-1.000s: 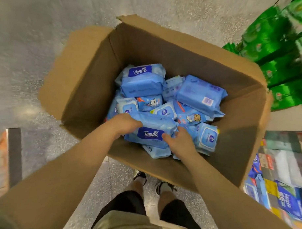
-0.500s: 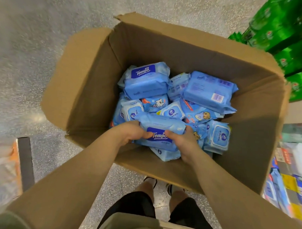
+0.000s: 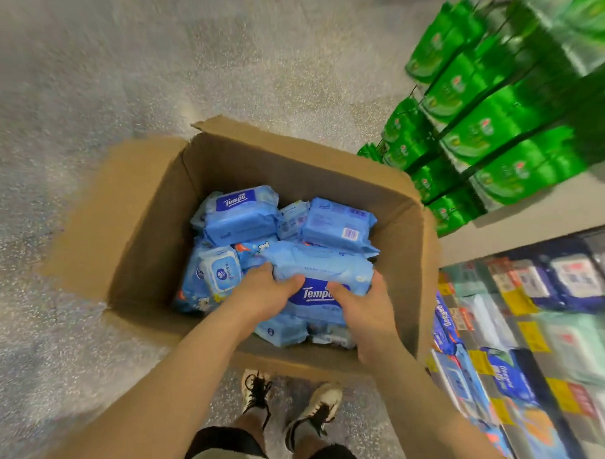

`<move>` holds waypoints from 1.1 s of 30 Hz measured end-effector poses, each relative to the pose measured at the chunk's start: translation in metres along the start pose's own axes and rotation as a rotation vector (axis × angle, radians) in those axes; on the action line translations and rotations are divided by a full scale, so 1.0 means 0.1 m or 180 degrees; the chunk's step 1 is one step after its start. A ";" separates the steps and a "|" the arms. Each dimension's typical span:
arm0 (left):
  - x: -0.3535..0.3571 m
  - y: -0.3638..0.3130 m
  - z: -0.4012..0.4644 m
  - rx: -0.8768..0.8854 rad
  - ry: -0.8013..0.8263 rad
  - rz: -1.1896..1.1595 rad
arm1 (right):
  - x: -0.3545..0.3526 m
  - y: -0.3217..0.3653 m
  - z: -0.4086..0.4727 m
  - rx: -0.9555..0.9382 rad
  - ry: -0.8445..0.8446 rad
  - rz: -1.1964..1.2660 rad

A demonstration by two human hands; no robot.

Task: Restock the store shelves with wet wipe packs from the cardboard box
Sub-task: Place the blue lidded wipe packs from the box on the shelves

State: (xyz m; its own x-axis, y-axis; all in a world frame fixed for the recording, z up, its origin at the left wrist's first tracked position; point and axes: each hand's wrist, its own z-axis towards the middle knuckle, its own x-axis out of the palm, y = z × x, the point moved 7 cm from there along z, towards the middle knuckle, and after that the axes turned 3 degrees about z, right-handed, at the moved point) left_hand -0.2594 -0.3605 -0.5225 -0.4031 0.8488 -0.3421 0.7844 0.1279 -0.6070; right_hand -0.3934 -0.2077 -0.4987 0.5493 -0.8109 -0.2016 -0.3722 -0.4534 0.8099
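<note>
Speckled grey floor (image 3: 94, 67) spreads under an open cardboard box (image 3: 151, 203). Both hands grip one blue Tempo wet wipe pack (image 3: 322, 271) over the box: the left hand (image 3: 264, 291) curls round its left end, the right hand (image 3: 368, 310) round its right end, thumbs on its printed face. Beneath lie more blue packs (image 3: 240, 213). To the right, shelves (image 3: 521, 216) carry green packs (image 3: 486, 129) above and mixed blue and white packs (image 3: 538, 323) below.

Above the open brown cardboard box (image 3: 151, 203) my way is free; stocked store shelves (image 3: 521, 209) crowd my right.
</note>
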 end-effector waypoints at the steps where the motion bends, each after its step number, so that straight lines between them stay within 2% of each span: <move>1: 0.05 -0.14 -0.10 0.0132 0.0003 0.0003 | -0.14 0.10 -0.07 -0.0134 -0.0070 -0.0026; 5: 0.30 -0.66 -0.53 0.0495 0.0035 -0.0083 | -0.70 0.45 -0.42 -0.0651 -0.0435 -0.0201; 14: 1.32 -1.80 -1.63 0.1441 0.0300 0.0457 | -2.37 0.76 -1.40 -0.1079 -0.1374 0.0036; 20: 2.34 -2.41 -2.64 0.2175 0.0480 0.0773 | -3.69 0.55 -2.29 -0.1267 -0.2070 0.0375; 25: 3.27 -2.69 -3.43 0.2629 0.0818 0.0990 | -4.69 0.24 -2.97 -0.1188 -0.2635 0.0420; 33: 4.38 -3.03 -4.29 0.3282 0.1191 0.1564 | -5.78 -0.19 -3.74 -0.1150 -0.3305 0.0585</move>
State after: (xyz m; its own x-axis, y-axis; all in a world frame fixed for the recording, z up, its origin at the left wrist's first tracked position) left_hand -0.4715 0.1932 -0.1805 0.1290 0.8100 -0.5720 0.0006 -0.5769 -0.8168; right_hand -0.4241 0.4078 -0.1914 -0.4469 -0.8470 -0.2880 -0.0511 -0.2972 0.9534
